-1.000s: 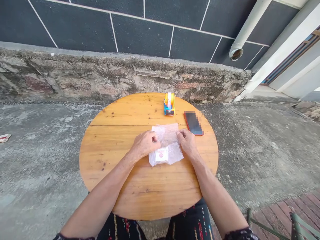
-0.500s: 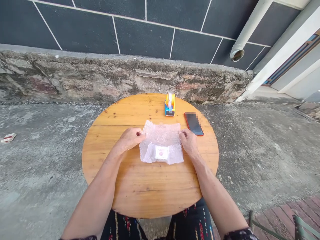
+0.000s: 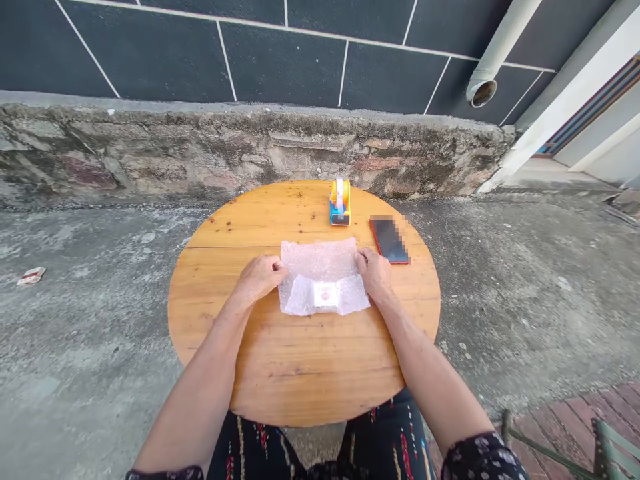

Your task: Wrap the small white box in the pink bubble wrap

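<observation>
A stone wall (image 3: 200, 157) runs behind a round wooden worktop (image 3: 300, 360) standing on concrete ground (image 3: 75, 333). In the middle of the worktop lies a sheet of bubble wrap (image 3: 320, 263), spread flat, with a small white packet (image 3: 326, 294) on its near part. The left hand (image 3: 260, 277) has its grip pinching the wrap's left edge; the right hand (image 3: 374, 273) has its grip pinching the right edge. Beyond the wrap, a phone (image 3: 389, 239) lies to the right, and a tape dispenser (image 3: 339, 203) stands near the far rim.
</observation>
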A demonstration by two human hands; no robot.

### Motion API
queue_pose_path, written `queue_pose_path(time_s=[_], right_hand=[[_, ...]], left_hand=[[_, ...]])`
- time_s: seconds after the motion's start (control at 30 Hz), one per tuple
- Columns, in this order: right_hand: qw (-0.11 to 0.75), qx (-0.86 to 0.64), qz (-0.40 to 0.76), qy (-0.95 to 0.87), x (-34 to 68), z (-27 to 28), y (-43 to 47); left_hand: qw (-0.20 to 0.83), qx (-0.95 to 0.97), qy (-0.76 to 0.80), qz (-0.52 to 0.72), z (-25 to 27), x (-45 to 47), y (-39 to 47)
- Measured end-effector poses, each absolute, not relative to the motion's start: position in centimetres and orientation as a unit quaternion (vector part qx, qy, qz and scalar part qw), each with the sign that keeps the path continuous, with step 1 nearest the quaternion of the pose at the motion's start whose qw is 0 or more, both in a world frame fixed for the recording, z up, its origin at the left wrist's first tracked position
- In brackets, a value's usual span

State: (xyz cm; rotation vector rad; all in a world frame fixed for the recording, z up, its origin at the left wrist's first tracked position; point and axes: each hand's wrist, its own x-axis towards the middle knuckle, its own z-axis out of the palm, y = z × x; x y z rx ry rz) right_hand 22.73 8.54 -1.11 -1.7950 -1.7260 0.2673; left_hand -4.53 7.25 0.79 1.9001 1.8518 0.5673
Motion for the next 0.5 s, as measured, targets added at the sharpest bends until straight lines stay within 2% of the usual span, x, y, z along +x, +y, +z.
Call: queue_pose_path(time_s=[0.07, 0.13, 0.23, 0.37, 0.5], right_hand=[[0.332, -0.675, 0.101, -0.651, 23.0, -1.1, 8.4], [0.388, -0.651, 0.119, -0.641, 23.3, -0.9, 8.1], [0.459, -0.582, 0.193, -0.643, 23.5, 0.2, 6.8], [0.394, -0.491, 0.247, -0.737, 22.9, 2.4, 4.3], [0.324, -0.417, 0.197, -0.826, 21.4, 3.0, 3.1]], left_hand=[[0.212, 0.685, 0.666, 0.205, 0.7, -4.6, 7.3], [0.213, 0.686, 0.665, 0.205, 0.7, -4.7, 7.3], [0.222, 0.689, 0.658, 0.207, 0.8, -4.8, 7.3], [0.231, 0.687, 0.656, 0.209, 1.3, -4.8, 7.1], [0.234, 0.684, 0.659, 0.208, 1.5, -4.7, 7.1]])
